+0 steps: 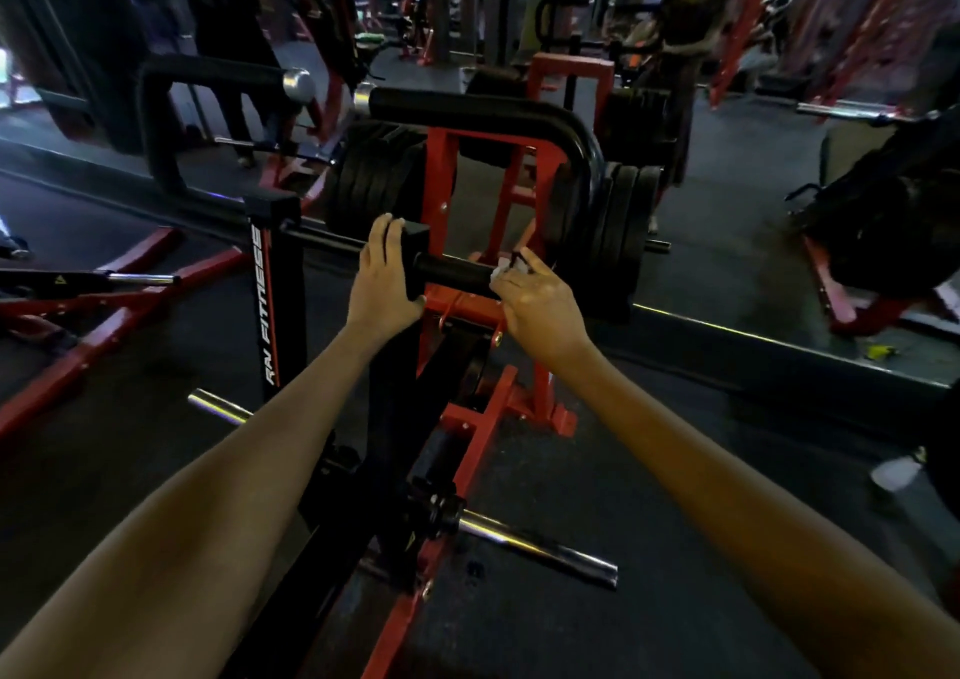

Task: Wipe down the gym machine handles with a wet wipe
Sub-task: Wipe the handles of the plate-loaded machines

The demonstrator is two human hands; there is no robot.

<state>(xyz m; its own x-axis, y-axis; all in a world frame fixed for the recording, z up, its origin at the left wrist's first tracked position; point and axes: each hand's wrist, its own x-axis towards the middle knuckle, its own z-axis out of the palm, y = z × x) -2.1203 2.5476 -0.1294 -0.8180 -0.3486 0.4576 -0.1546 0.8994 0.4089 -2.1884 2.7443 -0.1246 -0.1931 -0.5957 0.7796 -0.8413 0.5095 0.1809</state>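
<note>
A short black handle (451, 268) sticks out to the right from a black block on the red and black gym machine (447, 158). My left hand (382, 273) grips that block at the handle's left end. My right hand (530, 296) holds a small white wet wipe (501, 268) wrapped against the handle's right end. A longer padded black handle (467, 106) with a chrome cap arches above, and a second padded handle (218, 72) stands to the left.
Black weight plates (369, 179) hang on both sides of the machine in front of a wall mirror. A chrome bar (540, 543) juts out low near my arms. Red frame legs (104, 325) spread over the dark floor at left. A black bag (893, 210) sits at right.
</note>
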